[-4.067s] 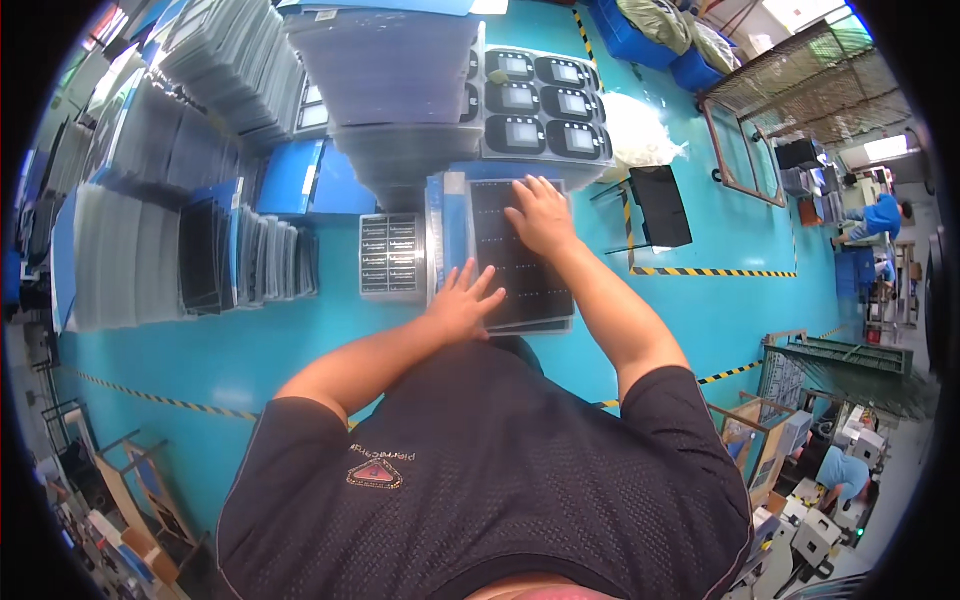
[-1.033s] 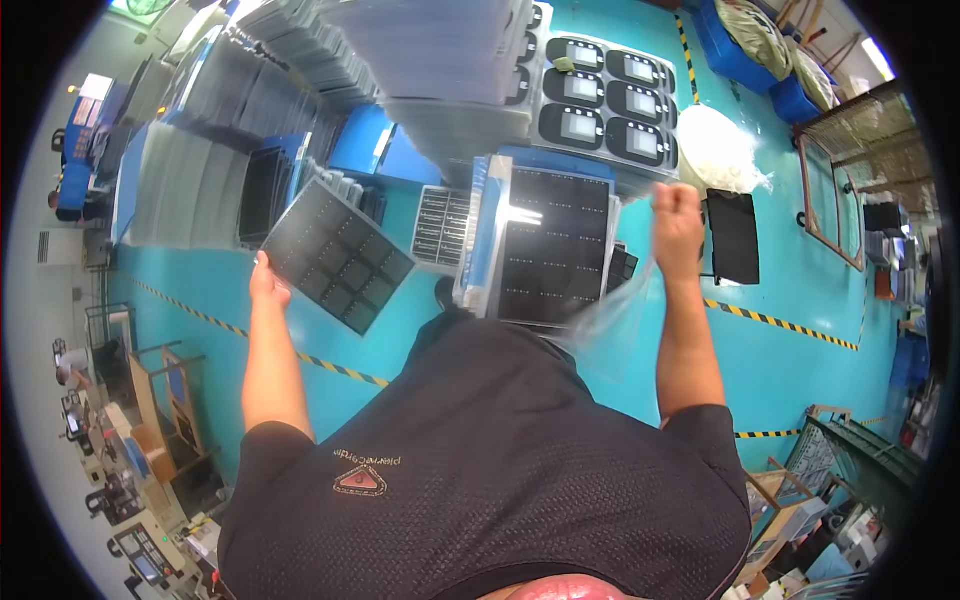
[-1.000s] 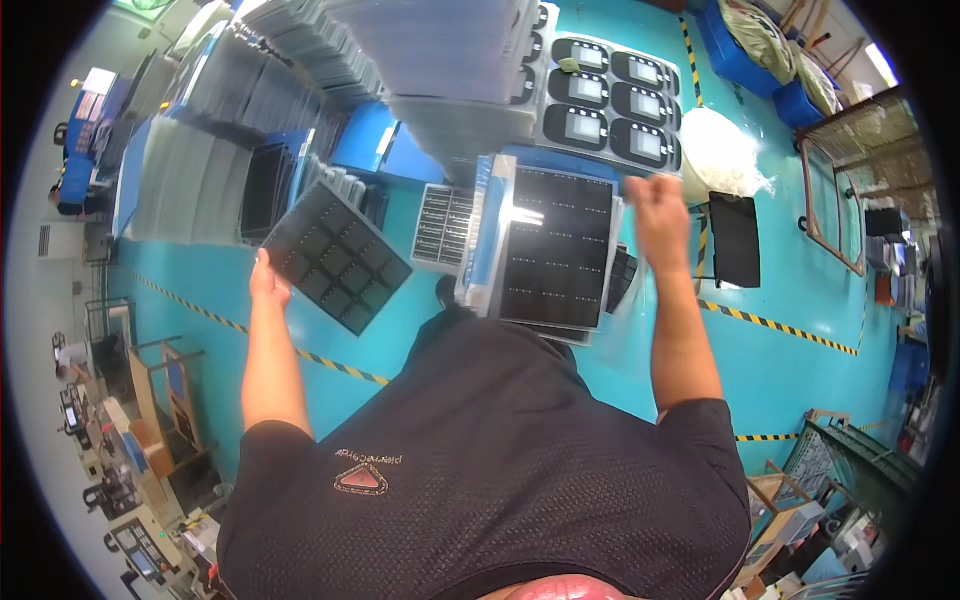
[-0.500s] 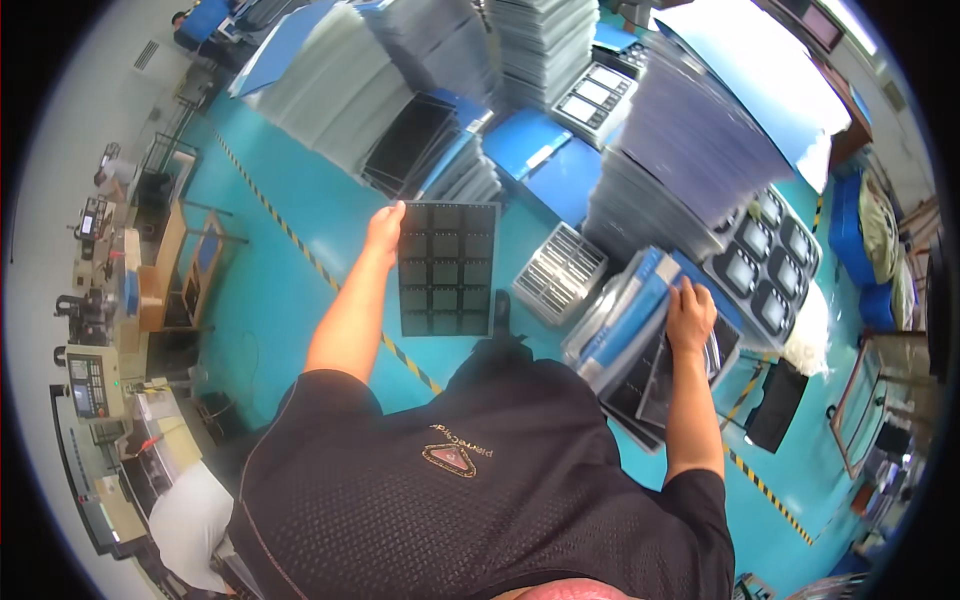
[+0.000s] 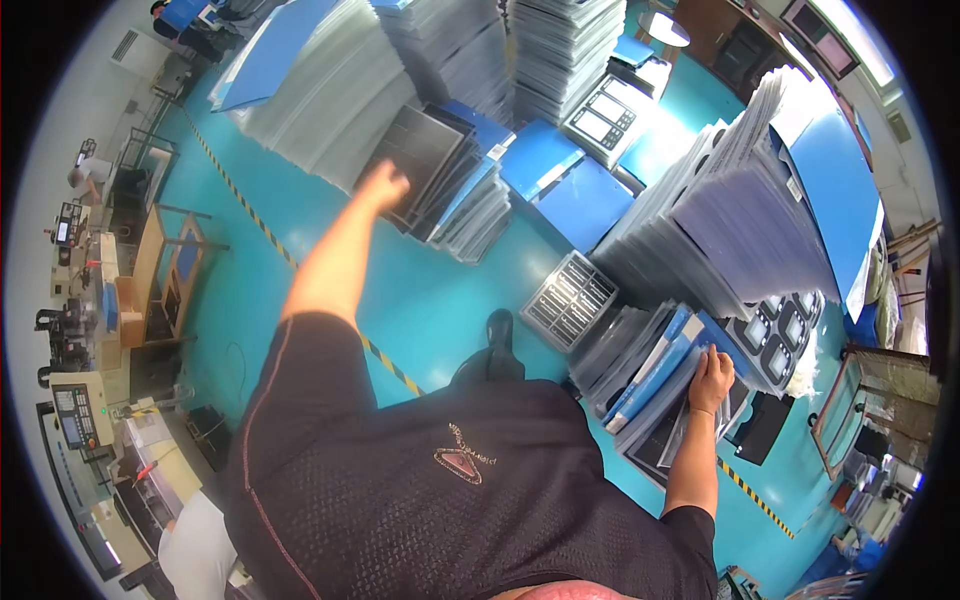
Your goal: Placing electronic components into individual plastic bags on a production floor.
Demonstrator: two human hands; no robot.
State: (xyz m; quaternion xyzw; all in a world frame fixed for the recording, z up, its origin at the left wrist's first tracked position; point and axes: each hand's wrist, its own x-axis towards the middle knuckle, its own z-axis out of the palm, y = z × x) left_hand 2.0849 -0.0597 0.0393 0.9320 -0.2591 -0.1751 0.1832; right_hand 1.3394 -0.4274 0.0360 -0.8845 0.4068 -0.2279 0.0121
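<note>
My left hand [image 5: 384,186] reaches forward to a dark flat panel [image 5: 428,145] leaning at the front of a short row of panels. Its fingers are smeared by motion, so whether they grip the panel's edge is unclear. On the right, my right hand [image 5: 712,382] is closed over the top edge of upright thin panels [image 5: 672,400]. Blue panels [image 5: 645,375] and clear ones stand in the same row, with a dark panel [image 5: 655,445] on its near side. My right fingertips are partly hidden against the panel edges.
Tall stacks of clear sheets [image 5: 330,100] stand ahead, another stack [image 5: 745,215] to the right. A grey slotted tray [image 5: 570,300] lies on the turquoise floor beside my shoe [image 5: 500,330]. Blue panels [image 5: 585,200] lie beyond it. Striped tape [image 5: 240,205] marks the floor; machines line the left.
My left hand has swung forward and left; the dark gridded panel it held in front of me now appears against the row. The view has shifted. My right hand stays at the upright panels.
</note>
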